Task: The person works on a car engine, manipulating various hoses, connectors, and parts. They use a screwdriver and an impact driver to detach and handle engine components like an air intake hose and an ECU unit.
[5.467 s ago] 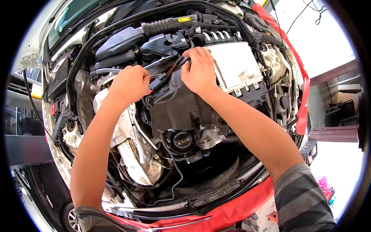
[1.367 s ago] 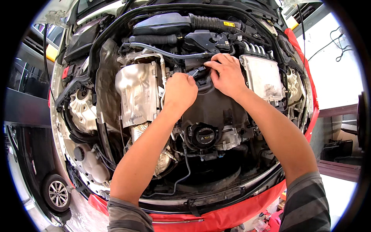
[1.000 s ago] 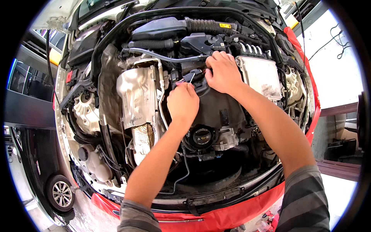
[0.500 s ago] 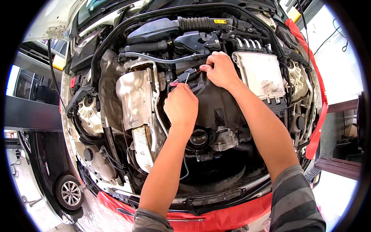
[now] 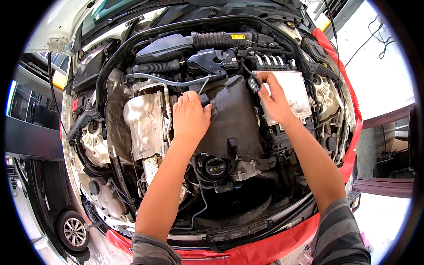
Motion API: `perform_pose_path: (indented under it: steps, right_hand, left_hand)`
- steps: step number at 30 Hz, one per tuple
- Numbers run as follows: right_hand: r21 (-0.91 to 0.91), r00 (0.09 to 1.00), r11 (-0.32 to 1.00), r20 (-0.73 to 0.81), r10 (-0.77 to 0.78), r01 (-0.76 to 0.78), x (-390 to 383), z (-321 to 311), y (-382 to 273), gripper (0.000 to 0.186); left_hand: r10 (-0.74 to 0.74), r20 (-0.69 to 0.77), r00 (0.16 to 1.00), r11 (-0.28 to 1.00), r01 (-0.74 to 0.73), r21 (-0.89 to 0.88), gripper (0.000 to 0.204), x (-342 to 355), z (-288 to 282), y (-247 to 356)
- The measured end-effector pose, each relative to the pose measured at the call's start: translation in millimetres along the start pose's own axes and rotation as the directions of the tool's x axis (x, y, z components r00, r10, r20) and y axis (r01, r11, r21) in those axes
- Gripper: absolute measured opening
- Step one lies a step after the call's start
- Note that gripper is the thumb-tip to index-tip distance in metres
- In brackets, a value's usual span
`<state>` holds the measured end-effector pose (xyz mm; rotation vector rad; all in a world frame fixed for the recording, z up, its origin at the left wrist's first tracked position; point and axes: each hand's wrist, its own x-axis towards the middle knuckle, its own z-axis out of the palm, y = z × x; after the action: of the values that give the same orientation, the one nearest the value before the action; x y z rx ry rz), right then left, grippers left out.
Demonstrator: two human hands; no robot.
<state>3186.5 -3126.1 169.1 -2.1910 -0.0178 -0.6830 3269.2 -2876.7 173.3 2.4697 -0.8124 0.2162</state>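
While left hand (image 5: 191,115) lies flat on black engine cover (image 5: 232,119), fingers together, right hand (image 5: 274,99) pinches a small black connector (image 5: 253,84) at its fingertips; a yank could crack its clip.

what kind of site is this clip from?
Most likely a car repair workshop. A car's open engine bay fills the view, both hands, left hand and right hand, rest on the black engine cover, and another car's wheel stands on the concrete floor alongside.
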Motion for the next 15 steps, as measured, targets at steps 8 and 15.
perform_pose_path:
  steps: [8, 15]
  right_hand:
    - [-0.039, 0.992, 0.994, 0.066, 0.108, -0.105, -1.4, -19.4, 3.6, 0.020]
    - [0.817, 0.742, 0.470, -0.079, 0.666, -0.336, 76.4, -16.4, 2.6, 0.042]
  left_hand:
    - [-0.174, 0.049, 0.984, 0.967, 0.161, 0.197, 0.043, 22.5, 11.4, 10.4]
    - [-0.158, -0.007, 0.987, 0.934, 0.151, 0.325, 0.030, 20.8, 23.4, 15.0]
